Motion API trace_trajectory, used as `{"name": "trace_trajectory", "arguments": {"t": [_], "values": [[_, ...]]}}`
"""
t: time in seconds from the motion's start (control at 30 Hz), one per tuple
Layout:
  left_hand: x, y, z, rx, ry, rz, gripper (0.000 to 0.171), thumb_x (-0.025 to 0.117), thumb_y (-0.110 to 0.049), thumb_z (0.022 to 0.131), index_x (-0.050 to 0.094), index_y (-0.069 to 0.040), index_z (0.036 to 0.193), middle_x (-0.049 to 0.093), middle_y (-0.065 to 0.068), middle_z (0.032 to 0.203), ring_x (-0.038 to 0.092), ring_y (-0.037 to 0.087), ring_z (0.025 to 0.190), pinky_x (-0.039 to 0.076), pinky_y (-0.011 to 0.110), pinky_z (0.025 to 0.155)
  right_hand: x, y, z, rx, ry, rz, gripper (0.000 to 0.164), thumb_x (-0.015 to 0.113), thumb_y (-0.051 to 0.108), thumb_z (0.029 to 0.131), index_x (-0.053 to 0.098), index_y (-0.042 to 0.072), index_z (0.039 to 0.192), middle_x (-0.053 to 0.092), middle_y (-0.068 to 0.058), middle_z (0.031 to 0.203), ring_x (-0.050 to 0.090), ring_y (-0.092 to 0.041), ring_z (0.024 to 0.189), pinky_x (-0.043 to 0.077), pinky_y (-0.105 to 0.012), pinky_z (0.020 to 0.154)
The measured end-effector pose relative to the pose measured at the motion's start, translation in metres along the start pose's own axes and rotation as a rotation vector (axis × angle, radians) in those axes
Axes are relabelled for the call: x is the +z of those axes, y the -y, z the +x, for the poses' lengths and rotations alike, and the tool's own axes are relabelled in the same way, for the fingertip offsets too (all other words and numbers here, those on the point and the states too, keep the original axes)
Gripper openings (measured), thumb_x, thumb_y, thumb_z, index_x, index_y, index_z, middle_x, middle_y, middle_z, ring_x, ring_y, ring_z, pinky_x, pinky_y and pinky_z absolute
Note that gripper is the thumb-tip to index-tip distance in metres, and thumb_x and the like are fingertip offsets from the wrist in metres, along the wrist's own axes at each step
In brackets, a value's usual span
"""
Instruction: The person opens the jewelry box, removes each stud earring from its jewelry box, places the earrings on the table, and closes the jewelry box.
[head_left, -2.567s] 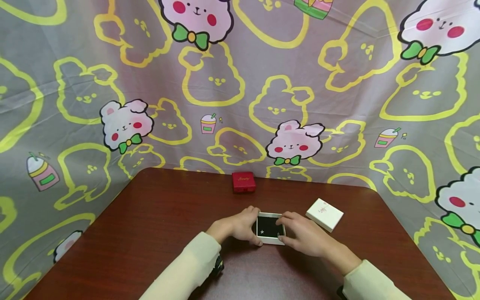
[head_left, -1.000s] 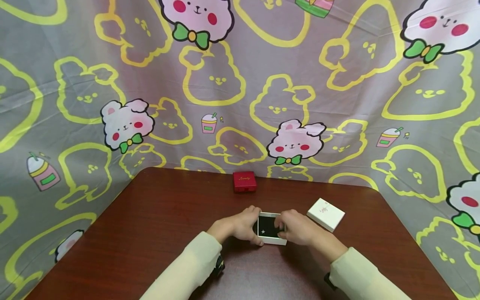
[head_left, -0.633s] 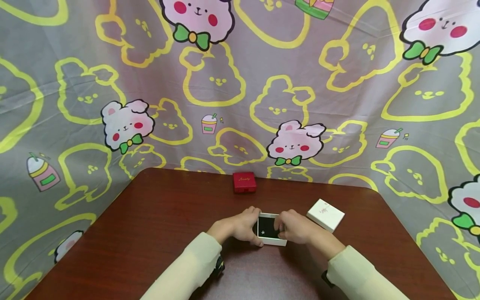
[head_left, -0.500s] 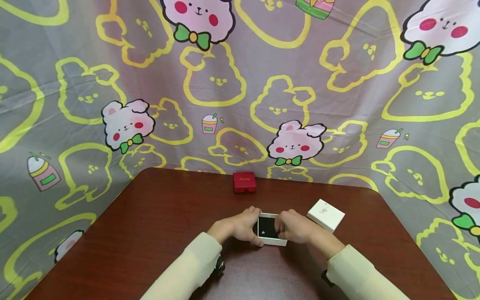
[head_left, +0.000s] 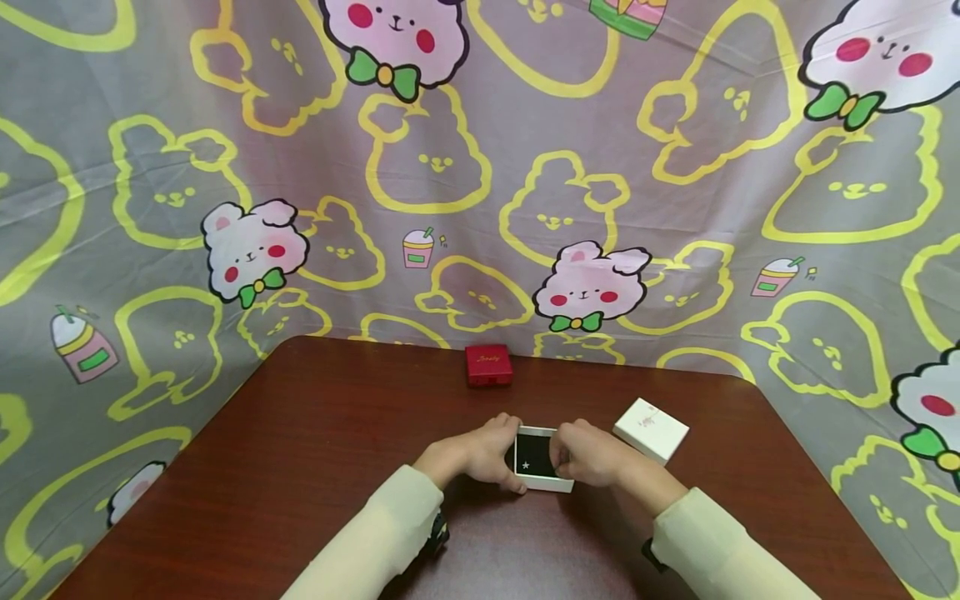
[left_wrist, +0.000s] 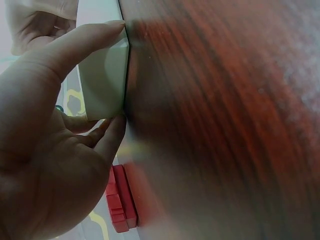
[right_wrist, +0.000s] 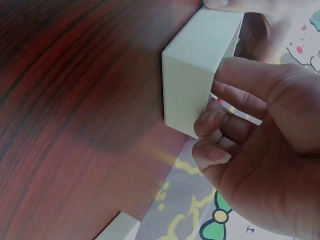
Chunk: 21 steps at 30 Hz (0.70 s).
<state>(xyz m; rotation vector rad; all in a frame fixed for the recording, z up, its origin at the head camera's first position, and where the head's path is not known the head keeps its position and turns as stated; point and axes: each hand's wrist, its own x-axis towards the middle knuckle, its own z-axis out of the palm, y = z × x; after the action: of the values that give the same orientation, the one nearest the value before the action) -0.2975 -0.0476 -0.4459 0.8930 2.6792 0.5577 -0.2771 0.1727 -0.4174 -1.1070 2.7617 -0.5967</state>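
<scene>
An uncovered white jewelry box [head_left: 545,483] with a black insert [head_left: 534,448] sits on the table. On the insert's left part lies a small silver star-shaped stud [head_left: 526,466]. My left hand [head_left: 491,451] grips the box's left end, thumb on the near side and fingers on the far side, as the left wrist view also shows. My right hand [head_left: 596,454] reaches over the right end, with thumb and index finger [right_wrist: 242,75] inside the rim and the other fingers curled outside. Their tips are hidden, so whether they pinch anything does not show.
A white box lid [head_left: 651,429] with a small pinkish print lies to the right, beyond the right forearm. Farther back stands a closed red box [head_left: 488,365] with gold lettering. A patterned cloth [head_left: 465,200] hangs behind the brown table [head_left: 337,433].
The right hand has moved in over the insert's right part and curled its fingers, covering a second star-shaped stud visible there earlier. The left hand keeps its grip.
</scene>
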Motion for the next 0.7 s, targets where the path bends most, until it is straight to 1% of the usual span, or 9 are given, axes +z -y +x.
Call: {"name": "trace_trajectory", "arguments": {"t": [0.23, 0.47, 0.7], "values": [[0.0011, 0.0002, 0.0005, -0.002, -0.003, 0.005, 0.088, 0.090, -0.040, 0.074, 0.045, -0.002, 0.139, 0.049, 0.002, 0.116, 0.049, 0.016, 0.112, 0.043, 0.028, 0.100, 0.0001, -0.0001, -0.0002, 0.002, 0.002, -0.009, 0.021, 0.077, -0.005, 0.076, 0.067, 0.013, 0.070, 0.060, 0.010, 0.066, 0.052, -0.002, 0.060, 0.047, -0.025, 0.055], [0.0013, -0.0002, 0.0008, -0.005, -0.003, 0.010, 0.087, 0.090, -0.041, 0.074, 0.045, -0.002, 0.139, 0.049, 0.002, 0.117, 0.049, 0.016, 0.113, 0.043, 0.029, 0.101, 0.0013, 0.0003, -0.0004, 0.027, 0.006, -0.057, 0.023, 0.077, -0.002, 0.078, 0.066, 0.017, 0.070, 0.058, 0.013, 0.067, 0.051, -0.004, 0.060, 0.045, -0.027, 0.054], [0.0006, -0.0012, 0.0003, -0.007, 0.000, 0.010, 0.088, 0.090, -0.040, 0.075, 0.044, -0.002, 0.140, 0.049, 0.002, 0.119, 0.049, 0.016, 0.114, 0.043, 0.028, 0.101, 0.0008, 0.0038, -0.0003, 0.046, 0.013, -0.095, 0.024, 0.077, -0.003, 0.077, 0.066, 0.017, 0.069, 0.058, 0.012, 0.066, 0.051, -0.005, 0.059, 0.045, -0.029, 0.053]]}}
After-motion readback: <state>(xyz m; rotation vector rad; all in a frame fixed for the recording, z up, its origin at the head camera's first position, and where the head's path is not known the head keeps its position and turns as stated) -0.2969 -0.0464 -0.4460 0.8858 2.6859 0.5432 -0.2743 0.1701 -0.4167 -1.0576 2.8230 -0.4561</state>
